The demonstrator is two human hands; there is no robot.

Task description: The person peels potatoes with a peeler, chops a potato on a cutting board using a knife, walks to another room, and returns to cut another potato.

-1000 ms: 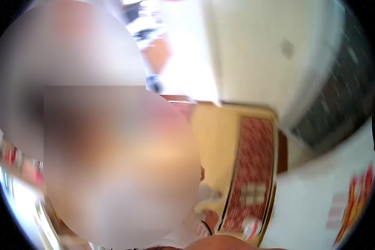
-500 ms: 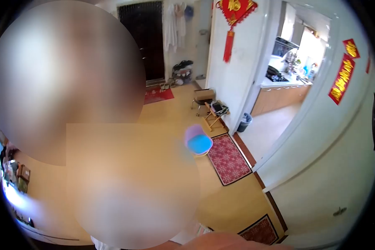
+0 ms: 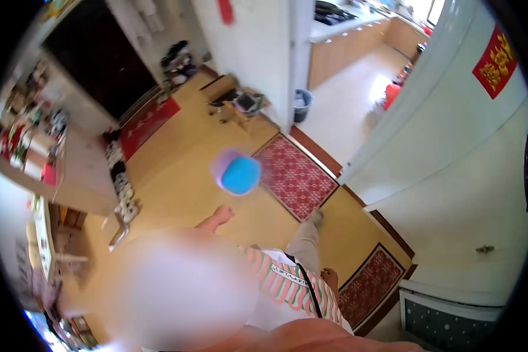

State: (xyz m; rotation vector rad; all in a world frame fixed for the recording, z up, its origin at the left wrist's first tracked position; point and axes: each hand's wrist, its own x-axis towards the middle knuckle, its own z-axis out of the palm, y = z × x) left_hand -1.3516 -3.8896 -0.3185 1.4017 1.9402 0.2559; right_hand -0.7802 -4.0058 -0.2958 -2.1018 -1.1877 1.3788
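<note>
My left hand [image 3: 223,215] is held out in front of my body, above the floor, its fingers curled in with nothing visible in them. Just beyond it stands a small purple chair with a blue seat [image 3: 240,175], smeared by motion; hand and chair look apart. My right hand [image 3: 330,276] hangs low by my side near a dark red mat [image 3: 372,278]. Its fingers look loosely curled, and I see no thing in it. A striped shirt [image 3: 287,281] with a dark strap covers my body. One foot [image 3: 316,217] rests at the edge of a red patterned mat [image 3: 299,176].
A doorway on the right opens to a kitchen with a grey bin [image 3: 301,105] beside the frame. A folding stool [image 3: 246,105] with things on it stands by the wall. Shoes [image 3: 123,193] line the cabinet at left. A dark door [image 3: 100,56] is at the back. A blurred patch hides the lower middle.
The view has tilted down and turned. Both my hands, my shirt and one leg now show. The chair appears closer and further left in view. More of the left cabinet has come into sight.
</note>
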